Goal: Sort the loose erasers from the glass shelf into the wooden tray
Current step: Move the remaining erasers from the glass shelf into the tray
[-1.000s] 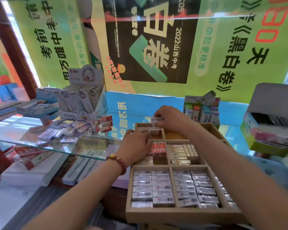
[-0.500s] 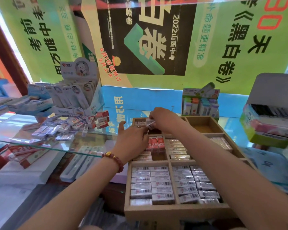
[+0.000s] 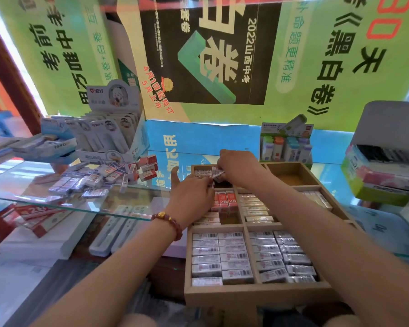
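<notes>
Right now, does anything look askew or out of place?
Only the loose erasers: a jumbled heap on the glass shelf, lying at all angles, unlike the neat rows in the wooden tray.

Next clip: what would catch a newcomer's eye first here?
The left hand and right hand meet over the far-left compartment of the wooden tray, the right hand pinching a wrapped eraser. Next come the tray's near compartments, packed with neat rows of erasers, and the loose pile on the glass shelf to the left.

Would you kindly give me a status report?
Right hand pinches eraser over wooden tray, back-left compartment; left hand alongside, grip unclear. Loose erasers on glass shelf. Nothing blocking.
</notes>
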